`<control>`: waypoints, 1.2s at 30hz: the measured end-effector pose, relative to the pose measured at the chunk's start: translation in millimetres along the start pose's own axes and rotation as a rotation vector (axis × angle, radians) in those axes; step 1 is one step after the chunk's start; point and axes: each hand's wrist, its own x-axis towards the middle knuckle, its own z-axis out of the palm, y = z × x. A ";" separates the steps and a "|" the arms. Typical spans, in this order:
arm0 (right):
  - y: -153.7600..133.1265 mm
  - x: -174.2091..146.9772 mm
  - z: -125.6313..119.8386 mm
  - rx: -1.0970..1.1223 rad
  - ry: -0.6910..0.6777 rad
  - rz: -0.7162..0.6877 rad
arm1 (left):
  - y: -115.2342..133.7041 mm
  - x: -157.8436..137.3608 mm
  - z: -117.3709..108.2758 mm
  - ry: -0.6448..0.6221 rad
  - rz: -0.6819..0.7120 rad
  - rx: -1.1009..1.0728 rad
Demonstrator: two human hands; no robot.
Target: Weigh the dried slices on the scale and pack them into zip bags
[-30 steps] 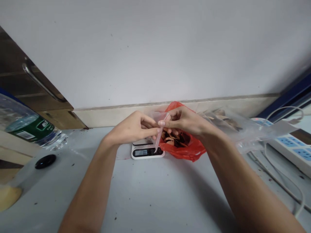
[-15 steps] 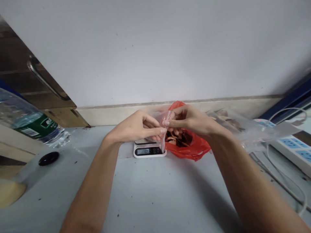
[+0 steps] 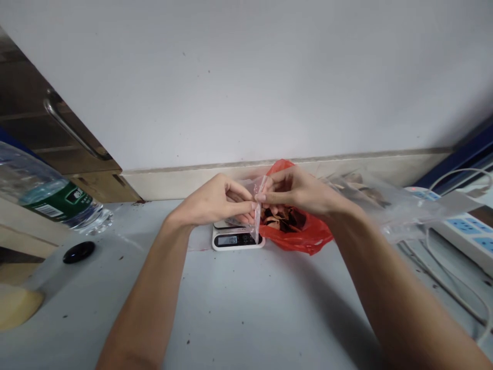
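A small clear plastic bag is pinched between my two hands above a white digital scale. My left hand grips the bag's left side with thumb and fingers. On the other side, my right hand pinches its top edge. The scale's display is lit and seems to read 109, with any decimal point unclear. Just right of the scale sits an open red plastic bag holding brown dried pieces, partly hidden by my right hand. My left hand covers most of the scale's platform.
A clear bag with dried slices lies to the right, near a white power strip and loose cables. At left are a water bottle, a black oval object and a yellowish round object. A wall rises behind.
My right hand has shifted slightly left along the clear bag's edge, and the bag's lower corner now hangs over the scale's front buttons. My left hand has barely moved.
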 end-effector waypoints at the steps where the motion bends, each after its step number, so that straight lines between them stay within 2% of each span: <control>1: -1.2 -1.2 -0.3 -0.005 -0.009 0.004 | 0.4 -0.1 0.2 -0.007 -0.005 0.000; 7: -8.4 -6.6 -2.9 -0.014 -0.056 0.024 | -1.5 -0.5 -1.6 -0.029 0.005 0.054; 15: -8.5 -3.8 1.7 -0.118 0.018 0.087 | -2.6 2.7 2.4 -0.011 0.008 0.069; 19: -16.1 -4.6 6.4 -0.229 0.153 0.240 | -2.3 -0.5 -2.7 0.114 0.070 0.174; 22: -25.1 -6.0 12.5 -0.476 0.398 0.315 | 0.4 -4.9 -7.7 0.284 0.106 0.262; 24: -29.3 -6.5 18.0 -0.659 0.620 0.255 | 3.7 -7.1 -7.6 0.388 0.123 0.289; 26: -30.2 -6.4 23.5 -0.746 0.738 0.129 | 7.1 -7.7 -4.1 0.464 0.141 0.282; 28: -27.9 -5.6 27.0 -0.740 0.699 0.044 | 8.5 -6.5 0.6 0.482 0.141 0.291; 29: -25.8 -5.1 27.7 -0.726 0.644 0.047 | 7.9 -5.3 2.7 0.465 0.131 0.312; 32: -18.8 -4.1 25.0 -0.693 0.486 0.171 | 0.3 0.6 6.0 0.369 0.081 0.411; 36: -14.1 -5.9 14.1 -0.683 0.442 0.321 | -17.1 10.8 9.4 0.259 0.007 0.478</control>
